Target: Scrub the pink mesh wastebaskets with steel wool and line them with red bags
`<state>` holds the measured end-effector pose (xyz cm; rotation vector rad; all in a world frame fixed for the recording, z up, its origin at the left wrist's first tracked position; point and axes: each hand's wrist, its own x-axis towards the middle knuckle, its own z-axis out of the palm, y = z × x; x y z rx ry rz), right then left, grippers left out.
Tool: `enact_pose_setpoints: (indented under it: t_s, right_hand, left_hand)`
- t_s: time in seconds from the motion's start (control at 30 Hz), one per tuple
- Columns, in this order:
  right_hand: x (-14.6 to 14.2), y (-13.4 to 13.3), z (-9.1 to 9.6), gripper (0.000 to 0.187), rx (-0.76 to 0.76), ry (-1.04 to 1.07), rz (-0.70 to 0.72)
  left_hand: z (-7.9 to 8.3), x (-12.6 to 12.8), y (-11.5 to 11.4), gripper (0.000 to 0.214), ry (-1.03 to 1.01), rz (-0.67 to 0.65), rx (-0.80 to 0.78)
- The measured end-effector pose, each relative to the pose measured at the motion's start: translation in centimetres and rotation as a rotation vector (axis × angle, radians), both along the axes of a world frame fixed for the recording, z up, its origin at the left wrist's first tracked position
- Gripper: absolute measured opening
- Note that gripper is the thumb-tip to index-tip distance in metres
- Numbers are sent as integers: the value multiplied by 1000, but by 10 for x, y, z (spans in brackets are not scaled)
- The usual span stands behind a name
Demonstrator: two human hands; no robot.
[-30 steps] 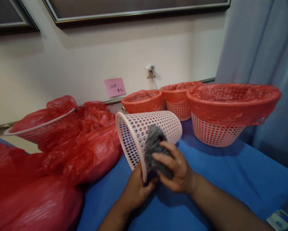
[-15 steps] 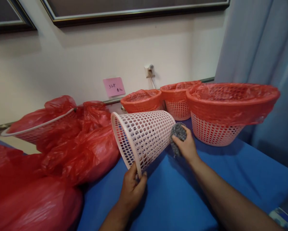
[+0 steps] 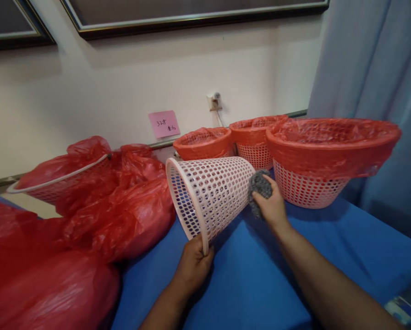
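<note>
The person's left hand [image 3: 194,263] grips the pale pink basket [image 3: 222,185] by its rim (mouth facing left). The right hand [image 3: 273,201] clasps a grey cloth [image 3: 260,184] at the basket's base.

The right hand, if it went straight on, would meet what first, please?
Through its grey fuzzy cloth, the right hand would probably first meet the narrow end of the pale pink perforated plastic basket; depth is unclear.

Basket [image 3: 217,188] in left hand [image 3: 194,265]; pad [image 3: 259,187] in right hand [image 3: 274,208], at basket's base. Bags [image 3: 133,217] left of left hand. Lined baskets [image 3: 310,183] beyond right hand. Table [image 3: 246,279] beneath.
</note>
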<state>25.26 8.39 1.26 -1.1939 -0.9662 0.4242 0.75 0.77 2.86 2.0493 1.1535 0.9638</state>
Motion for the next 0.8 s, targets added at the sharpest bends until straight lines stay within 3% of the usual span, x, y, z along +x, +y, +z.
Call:
enact_pose_setpoints:
  t_s: [0.07,0.1,0.17,0.27,0.37,0.47,0.67,0.73,0.8]
  right_hand:
    - [6,7,-1,68,-68,102,15]
    - [4,2,1,67,-19,48,18]
    - [-9,-18,5,62,212,-225,47]
    - [-34,-60,15,66,603,-650,295]
    - [-48,-82,20,67,773,-802,466]
    - [-43,-71,18,66,648,-749,444]
    - [-4,-6,0,56,41,-152,46]
    - [-2,-4,0,58,32,-119,22]
    - [-12,-22,4,59,210,-287,79]
  left_hand:
    - [-2,0,3,47,60,-32,13]
    - [-2,0,4,49,80,-38,18]
    - [0,1,5,51,108,-47,27]
    - [5,3,-1,40,69,-84,-19]
    - [9,2,-10,34,-124,1,-68]
    - [10,-3,-14,40,-300,142,-66]
    - [8,-6,-9,36,-199,114,-37]
    - [7,-3,-9,35,-138,97,-10]
    - [7,0,-9,34,-99,82,7]
